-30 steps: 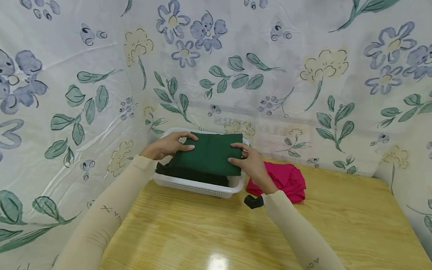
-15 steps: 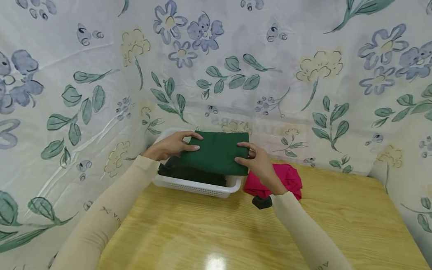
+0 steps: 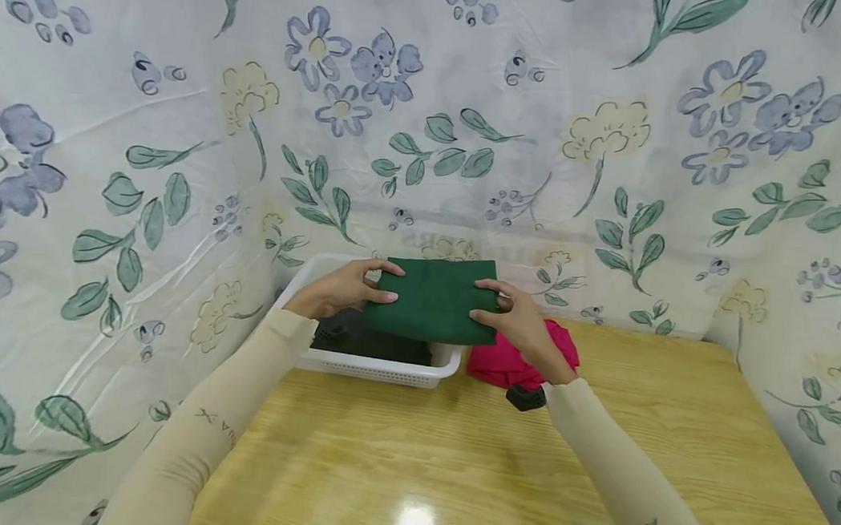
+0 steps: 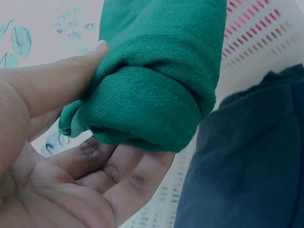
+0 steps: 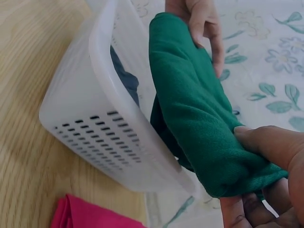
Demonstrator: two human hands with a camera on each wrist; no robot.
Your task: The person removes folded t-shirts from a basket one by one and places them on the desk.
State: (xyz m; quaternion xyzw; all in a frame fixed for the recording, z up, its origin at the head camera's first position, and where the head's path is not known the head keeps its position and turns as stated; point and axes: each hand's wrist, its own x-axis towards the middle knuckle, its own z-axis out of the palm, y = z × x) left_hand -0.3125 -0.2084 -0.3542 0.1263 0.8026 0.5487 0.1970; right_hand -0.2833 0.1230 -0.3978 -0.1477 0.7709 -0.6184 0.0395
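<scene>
Low passage is available over the table in front of the basket, between the left sleeve and the right sleeve. A second passage extends right of the pink cloth. The basket's front wall blocks level entry. From above, the green cloth, spanning from left hand to right hand, obstructs the basket's right rear. The floral sheet limits reach behind and at both sides.

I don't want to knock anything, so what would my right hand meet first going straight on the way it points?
The green cloth: your right hand is pinching its right-hand end. Beyond the cloth, depth is too unclear to say.
</scene>
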